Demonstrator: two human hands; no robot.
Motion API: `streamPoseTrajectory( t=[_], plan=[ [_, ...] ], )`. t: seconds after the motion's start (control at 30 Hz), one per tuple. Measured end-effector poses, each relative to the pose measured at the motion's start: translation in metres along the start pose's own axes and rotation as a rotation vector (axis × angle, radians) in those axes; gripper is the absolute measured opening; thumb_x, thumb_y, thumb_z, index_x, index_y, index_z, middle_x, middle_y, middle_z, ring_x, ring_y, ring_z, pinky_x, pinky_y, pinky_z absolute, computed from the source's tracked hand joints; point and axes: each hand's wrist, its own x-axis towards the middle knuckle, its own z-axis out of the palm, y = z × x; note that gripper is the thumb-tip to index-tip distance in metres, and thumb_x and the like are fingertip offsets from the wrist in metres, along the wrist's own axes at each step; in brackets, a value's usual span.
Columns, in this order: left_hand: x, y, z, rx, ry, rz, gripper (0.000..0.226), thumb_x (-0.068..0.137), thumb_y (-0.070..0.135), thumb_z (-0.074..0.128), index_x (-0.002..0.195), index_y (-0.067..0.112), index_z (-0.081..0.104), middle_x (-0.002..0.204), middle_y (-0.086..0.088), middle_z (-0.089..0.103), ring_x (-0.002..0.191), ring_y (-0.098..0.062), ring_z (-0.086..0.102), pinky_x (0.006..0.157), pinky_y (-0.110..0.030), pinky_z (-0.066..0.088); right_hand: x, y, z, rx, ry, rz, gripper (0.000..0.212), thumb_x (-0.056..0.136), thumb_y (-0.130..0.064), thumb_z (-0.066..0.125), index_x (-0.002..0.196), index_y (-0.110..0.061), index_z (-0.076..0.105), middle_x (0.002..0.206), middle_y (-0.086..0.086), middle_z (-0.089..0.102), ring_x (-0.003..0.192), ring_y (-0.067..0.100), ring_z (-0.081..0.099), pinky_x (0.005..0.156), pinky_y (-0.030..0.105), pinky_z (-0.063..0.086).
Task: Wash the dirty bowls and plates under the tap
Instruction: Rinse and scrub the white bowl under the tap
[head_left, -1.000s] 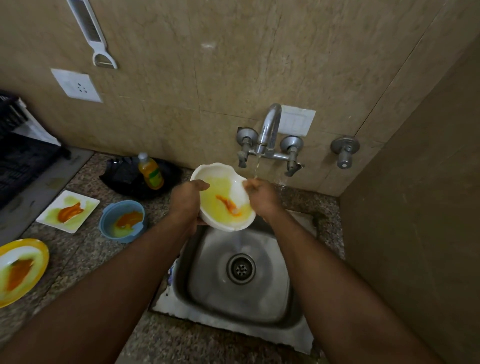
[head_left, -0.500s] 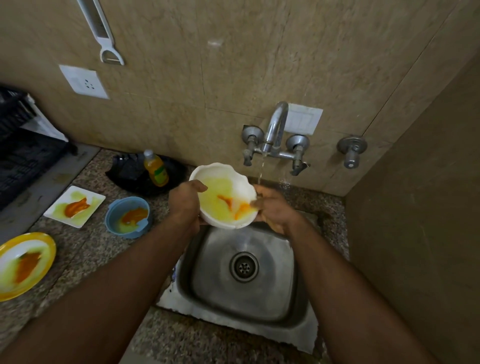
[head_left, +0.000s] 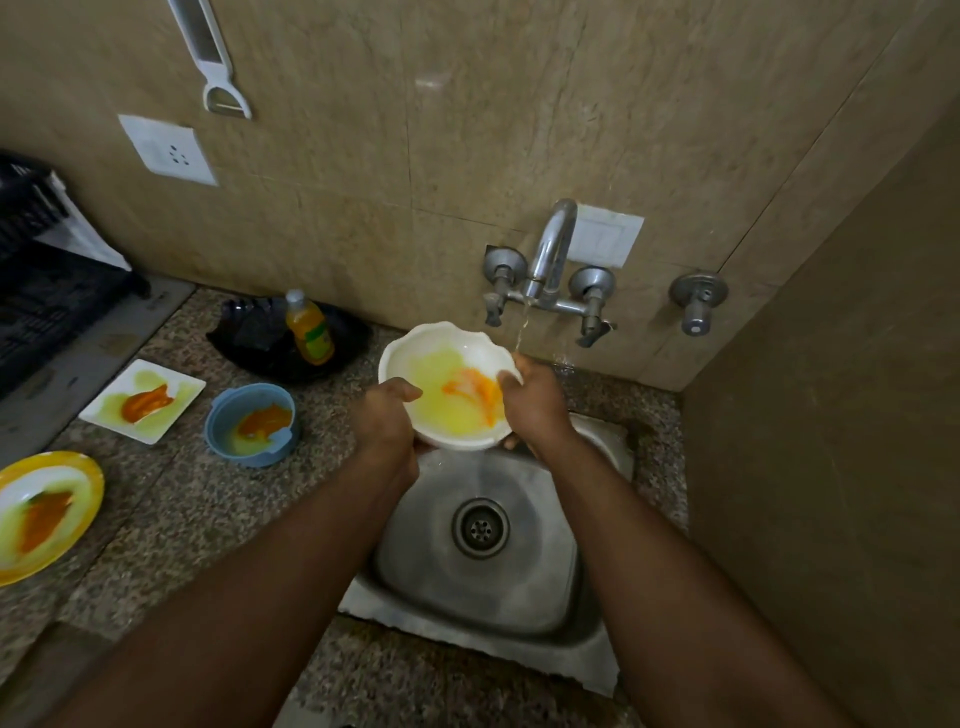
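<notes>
We hold the white bowl (head_left: 451, 385) in both hands (head_left: 385, 421) (head_left: 535, 404) above the sink (head_left: 524, 603), beside the tap (head_left: 551, 254) stream; shift it right so water reaches the orange residue.

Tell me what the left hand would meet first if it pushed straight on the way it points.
The left hand already grips the dirty white scalloped bowl; beyond it, likely the right hand, though depth is unclear.
</notes>
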Motion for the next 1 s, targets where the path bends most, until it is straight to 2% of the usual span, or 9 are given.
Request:
streamPoseTrajectory(
  t=[0.1,0.17,0.27,0.4,0.6,0.73,0.8,0.9,1.0],
  plan=[
    [0.001,-0.001,0.000,-0.039,0.039,0.044,0.020,0.074,0.011,0.059,0.090,0.016,0.069,0.105,-0.021,0.072,0.088,-0.039,0.069,0.083,-0.061,0.058,-0.009,-0.010,-0.004,-0.078,-0.038,-0.077,0.052,0.100,-0.016,0.048,0.152,-0.019,0.046,0.139,0.014,0.060,0.118,0.036,0.063,0.092,0.037,0.054],
    [0.008,0.001,-0.002,-0.021,0.085,0.068,0.020,0.065,0.016,0.060,0.083,0.017,0.069,0.110,-0.024,0.071,0.094,-0.043,0.069,0.083,-0.065,0.057,-0.023,-0.010,-0.007,-0.317,-0.164,-0.238,0.063,0.099,-0.019,0.042,0.160,-0.016,0.029,0.160,0.019,0.034,0.139,0.038,0.044,0.103,0.030,0.040],
    [0.017,0.004,-0.006,0.046,0.089,0.095,0.024,0.059,0.020,0.060,0.081,0.018,0.067,0.104,-0.020,0.070,0.095,-0.043,0.070,0.080,-0.066,0.059,-0.042,0.006,-0.005,-0.672,-0.261,-0.417,0.065,0.097,-0.034,0.029,0.160,-0.022,0.031,0.171,0.011,0.007,0.154,0.043,0.010,0.123,0.047,0.025],
    [0.010,0.007,-0.005,0.181,0.037,0.174,0.027,0.054,0.022,0.059,0.080,0.022,0.063,0.099,-0.014,0.068,0.091,-0.039,0.068,0.079,-0.064,0.060,-0.037,0.003,-0.008,-0.858,-0.347,-0.404,0.059,0.104,-0.044,0.017,0.161,-0.031,0.025,0.171,-0.011,0.010,0.158,0.028,-0.011,0.122,0.062,0.007],
    [0.015,0.006,-0.012,0.174,0.051,0.116,0.028,0.054,0.021,0.061,0.081,0.018,0.065,0.103,-0.020,0.070,0.092,-0.041,0.068,0.082,-0.065,0.059,-0.064,-0.012,-0.010,-0.797,-0.483,-0.402,0.055,0.109,-0.046,0.014,0.152,-0.028,0.044,0.170,-0.007,0.018,0.158,0.012,-0.005,0.124,0.059,-0.002],
    [-0.007,0.002,-0.005,0.167,-0.026,0.047,0.021,0.072,0.008,0.058,0.089,0.018,0.064,0.097,-0.017,0.069,0.085,-0.039,0.068,0.075,-0.067,0.060,-0.041,-0.021,-0.002,-0.895,-0.391,-0.300,0.058,0.107,-0.043,0.013,0.160,-0.022,0.028,0.171,-0.004,0.014,0.158,0.014,0.002,0.126,0.054,0.002],
    [-0.003,0.002,-0.007,0.162,0.015,0.071,0.018,0.071,0.010,0.059,0.085,0.019,0.065,0.097,-0.017,0.069,0.087,-0.039,0.068,0.077,-0.068,0.059,-0.045,-0.028,-0.003,-0.857,-0.418,-0.277,0.058,0.108,-0.044,0.016,0.153,-0.019,0.042,0.164,0.006,0.034,0.153,0.022,0.026,0.124,0.047,0.016],
    [0.023,-0.004,-0.014,0.189,0.089,0.148,0.033,0.045,0.029,0.066,0.076,0.019,0.066,0.097,-0.018,0.069,0.091,-0.042,0.069,0.079,-0.068,0.059,-0.076,-0.026,-0.007,-0.854,-0.453,-0.274,0.059,0.108,-0.043,0.020,0.108,-0.012,0.069,0.118,0.017,0.069,0.114,0.033,0.060,0.102,0.040,0.040],
    [0.020,-0.012,-0.013,0.210,0.015,0.107,0.039,0.048,0.024,0.068,0.086,0.016,0.068,0.099,-0.020,0.069,0.088,-0.042,0.070,0.072,-0.068,0.060,-0.073,-0.028,-0.005,-0.988,-0.436,-0.285,0.057,0.106,-0.040,0.017,0.124,-0.017,0.065,0.131,0.015,0.064,0.131,0.032,0.050,0.118,0.054,0.021]
  ],
)
